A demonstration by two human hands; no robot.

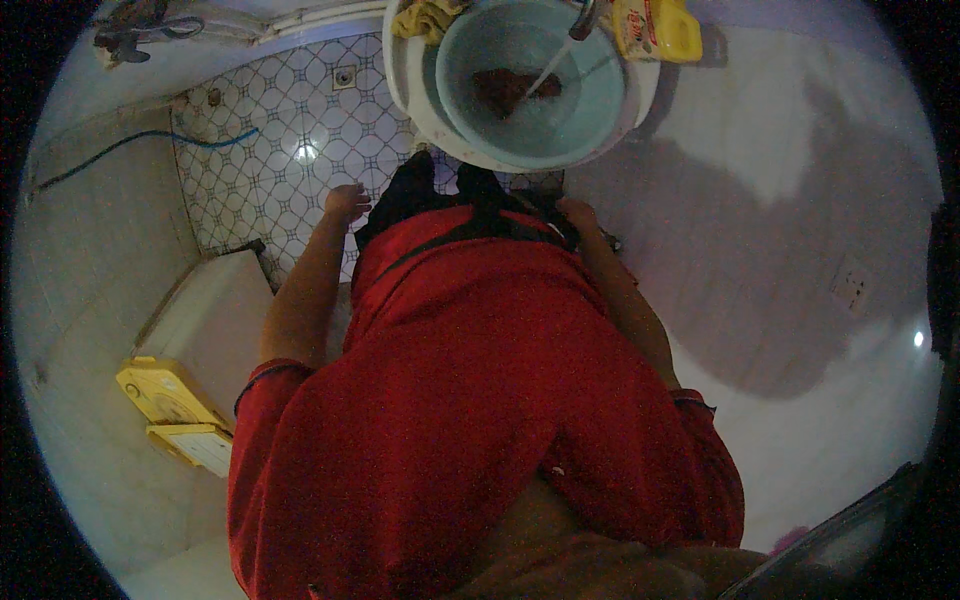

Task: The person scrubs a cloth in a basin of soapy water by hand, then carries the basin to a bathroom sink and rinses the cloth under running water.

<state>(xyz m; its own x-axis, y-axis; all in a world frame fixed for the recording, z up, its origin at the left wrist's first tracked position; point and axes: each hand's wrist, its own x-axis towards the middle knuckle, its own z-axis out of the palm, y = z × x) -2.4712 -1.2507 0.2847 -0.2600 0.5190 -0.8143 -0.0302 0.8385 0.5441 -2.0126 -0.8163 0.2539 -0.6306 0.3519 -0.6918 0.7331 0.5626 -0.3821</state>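
Observation:
My left hand (pixel 347 202) hangs beside my dark trousers, above the tiled floor, its fingers a little apart and nothing visible in it. My right hand (pixel 577 214) is low by my other hip, against dark things; whether it holds any of them is too dim to tell. In front of me a pale blue plastic basin (pixel 615 97) sits in a white washbasin (pixel 401 71). From the metal tap (pixel 583 26), a stream of water runs into it. A dark reddish-brown item (pixel 502 91), perhaps cloth, lies in the water.
A yellow plastic container (pixel 667 30) with a printed label stands on the washbasin's right rim. On the left rim lies a yellowish cloth (pixel 427 21). A blue hose (pixel 150 135) crosses toward the patterned floor tiles (pixel 277 97). At left stands a pale cabinet-like unit (pixel 225 315) with yellow parts.

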